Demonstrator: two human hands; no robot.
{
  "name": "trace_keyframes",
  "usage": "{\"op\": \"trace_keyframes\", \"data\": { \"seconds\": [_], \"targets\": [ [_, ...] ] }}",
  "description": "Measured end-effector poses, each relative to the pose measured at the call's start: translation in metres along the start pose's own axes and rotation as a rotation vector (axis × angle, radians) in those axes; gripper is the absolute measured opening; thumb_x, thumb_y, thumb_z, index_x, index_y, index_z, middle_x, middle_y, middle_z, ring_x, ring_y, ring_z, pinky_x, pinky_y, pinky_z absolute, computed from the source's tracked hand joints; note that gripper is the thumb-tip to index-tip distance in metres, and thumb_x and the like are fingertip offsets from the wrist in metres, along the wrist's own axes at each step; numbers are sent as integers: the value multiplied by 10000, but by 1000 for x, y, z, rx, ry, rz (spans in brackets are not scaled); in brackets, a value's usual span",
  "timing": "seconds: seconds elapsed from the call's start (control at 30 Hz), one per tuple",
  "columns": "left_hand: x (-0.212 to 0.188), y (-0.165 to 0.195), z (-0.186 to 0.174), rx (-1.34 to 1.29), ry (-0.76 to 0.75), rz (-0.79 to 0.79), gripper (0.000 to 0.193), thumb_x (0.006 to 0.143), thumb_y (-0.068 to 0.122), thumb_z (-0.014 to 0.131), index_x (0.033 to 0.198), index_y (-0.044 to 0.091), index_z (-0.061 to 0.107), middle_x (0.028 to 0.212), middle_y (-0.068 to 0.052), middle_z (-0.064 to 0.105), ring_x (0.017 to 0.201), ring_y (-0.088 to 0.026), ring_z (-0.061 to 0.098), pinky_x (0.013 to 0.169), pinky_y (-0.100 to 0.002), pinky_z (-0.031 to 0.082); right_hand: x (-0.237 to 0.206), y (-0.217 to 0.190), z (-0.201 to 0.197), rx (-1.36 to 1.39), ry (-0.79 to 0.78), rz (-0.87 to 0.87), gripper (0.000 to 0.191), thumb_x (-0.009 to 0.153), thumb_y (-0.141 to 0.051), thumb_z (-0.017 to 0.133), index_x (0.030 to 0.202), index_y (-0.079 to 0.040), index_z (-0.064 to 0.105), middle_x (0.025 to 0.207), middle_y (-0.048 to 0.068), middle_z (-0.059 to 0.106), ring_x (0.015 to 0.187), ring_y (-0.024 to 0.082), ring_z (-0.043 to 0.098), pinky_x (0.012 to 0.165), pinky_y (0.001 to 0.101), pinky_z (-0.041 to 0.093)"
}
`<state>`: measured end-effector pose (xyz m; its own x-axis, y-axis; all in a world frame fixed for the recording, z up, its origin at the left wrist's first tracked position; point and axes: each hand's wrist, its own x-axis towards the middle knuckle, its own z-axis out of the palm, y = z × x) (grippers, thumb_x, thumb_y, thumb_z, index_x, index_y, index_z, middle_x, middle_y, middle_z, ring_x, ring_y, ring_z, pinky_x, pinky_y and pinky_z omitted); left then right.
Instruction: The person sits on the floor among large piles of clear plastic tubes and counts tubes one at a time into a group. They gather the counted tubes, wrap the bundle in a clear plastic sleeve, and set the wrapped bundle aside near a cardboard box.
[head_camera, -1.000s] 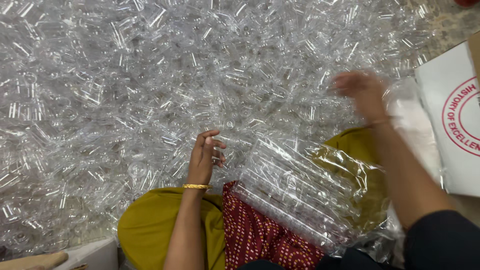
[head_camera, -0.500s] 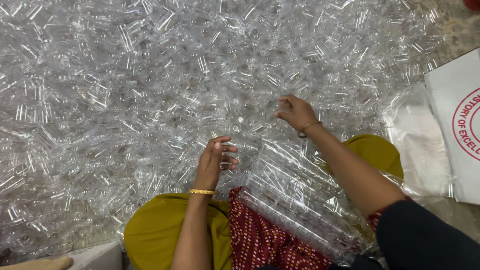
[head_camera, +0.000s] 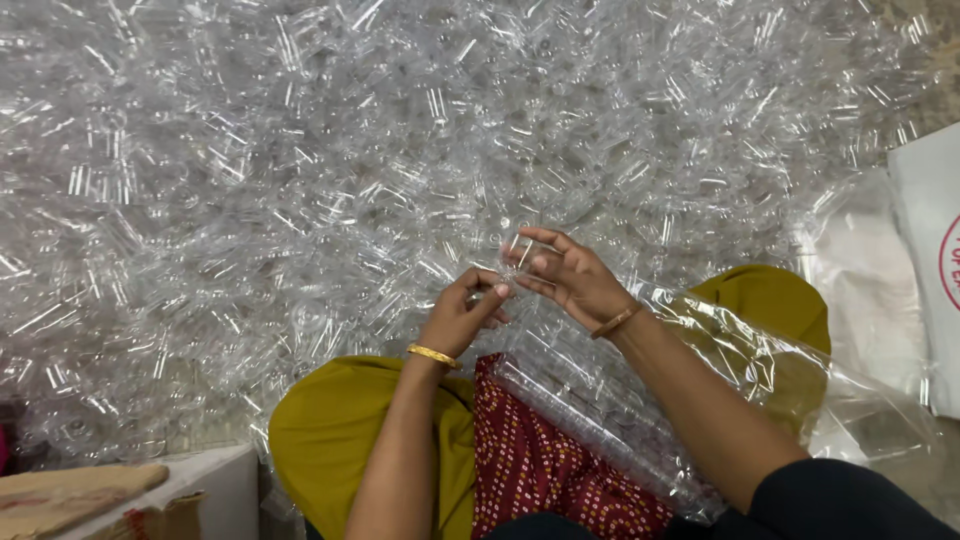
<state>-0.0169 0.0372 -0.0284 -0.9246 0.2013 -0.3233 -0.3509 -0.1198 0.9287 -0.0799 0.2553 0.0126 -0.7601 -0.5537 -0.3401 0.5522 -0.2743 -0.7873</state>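
Note:
A huge heap of small clear plastic tubes (head_camera: 300, 170) covers the floor in front of me. My left hand (head_camera: 462, 315), with a gold bangle at the wrist, and my right hand (head_camera: 568, 278) meet just above my lap. Both pinch one small clear tube (head_camera: 512, 262) between their fingertips. Under my right forearm a clear plastic bag (head_camera: 600, 400) packed with rows of tubes lies across my lap, over red patterned cloth and yellow trousers.
A white carton (head_camera: 930, 260) with a red round mark stands at the right edge, with loose plastic film (head_camera: 860, 280) beside it. A white and brown box (head_camera: 110, 495) sits at the lower left. My yellow knees (head_camera: 770, 300) border the bag.
My right hand came back from the far right and from the heap to the middle. My left hand rose off the heap to meet it, and both now hold one tube.

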Motion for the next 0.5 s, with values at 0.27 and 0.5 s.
{"op": "trace_keyframes", "data": {
  "seconds": [0.27, 0.5],
  "targets": [
    [-1, -5, -2, 77, 74, 85, 399, 884, 233, 758, 1156, -3, 585, 1011, -114, 682, 775, -155, 722, 662, -276, 586, -12, -11, -9, -416, 4, -177, 558, 902, -82, 682, 1428, -78, 494, 1442, 69, 586, 1325, 203, 578, 1090, 375, 518],
    [-12, 9, -2, -219, -232, -145, 608, 1025, 492, 477, 1153, -62, 693, 993, -165, 783, 701, -205, 725, 622, -294, 551, -19, -7, -15, -530, 27, -154, 300, 948, -125, 704, 1236, -42, 709, 1116, 59, 753, 1026, 160, 706, 941, 325, 598]
  ]
}}
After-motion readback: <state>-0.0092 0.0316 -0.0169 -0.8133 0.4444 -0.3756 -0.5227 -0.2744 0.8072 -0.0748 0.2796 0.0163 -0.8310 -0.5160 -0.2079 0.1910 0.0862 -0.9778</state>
